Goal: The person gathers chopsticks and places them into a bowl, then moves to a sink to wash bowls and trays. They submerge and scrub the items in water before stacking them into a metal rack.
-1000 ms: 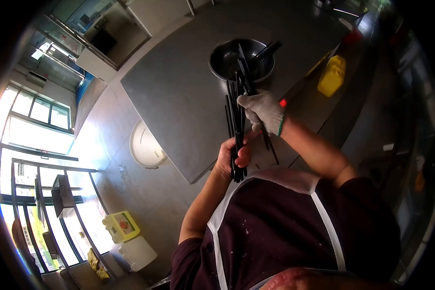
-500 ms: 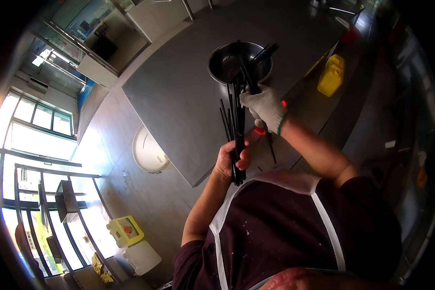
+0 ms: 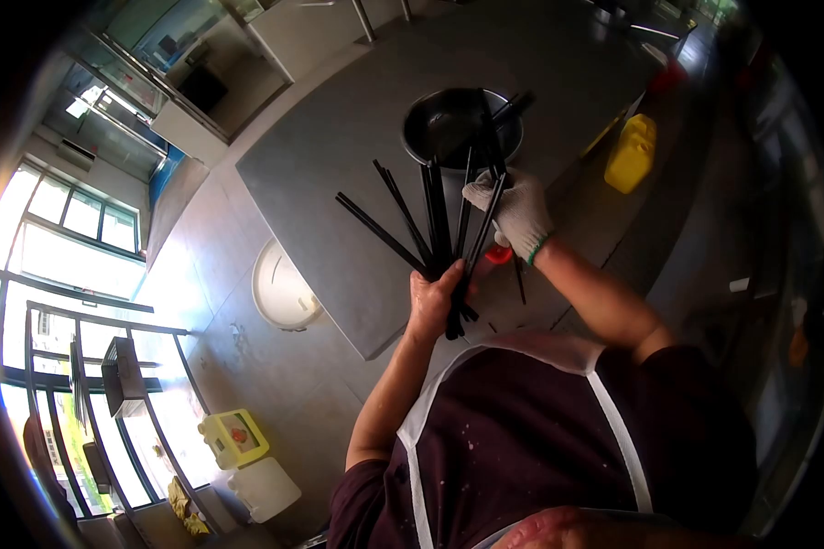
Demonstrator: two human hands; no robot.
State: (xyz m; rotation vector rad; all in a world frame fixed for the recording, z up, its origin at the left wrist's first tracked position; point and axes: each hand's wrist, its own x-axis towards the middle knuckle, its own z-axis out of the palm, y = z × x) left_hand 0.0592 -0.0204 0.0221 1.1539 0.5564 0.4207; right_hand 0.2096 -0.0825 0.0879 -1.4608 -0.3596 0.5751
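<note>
My bare left hand (image 3: 437, 295) is closed around the lower ends of several black chopsticks (image 3: 438, 220), which fan out upward, a few leaning far to the left. On my right hand (image 3: 522, 215) is a whitish knit glove with a green cuff. Its fingers are closed on more black chopsticks (image 3: 491, 137) that point up toward a steel bowl (image 3: 414, 137). The bowl stands on the grey table just beyond my hands, with a dark bundle resting across its right rim. Part of what the glove grips is hidden behind its fingers.
The grey table (image 3: 320, 174) has a corner at the near left. A yellow jug (image 3: 632, 154) lies to the right, and a small red object (image 3: 498, 254) is below the glove. On the floor are a round white lid or bucket (image 3: 279, 284) and a yellow container (image 3: 235, 437).
The chopsticks in my left hand have spread from a tight upright bunch into a wide fan. My gloved right hand has shifted slightly right and down.
</note>
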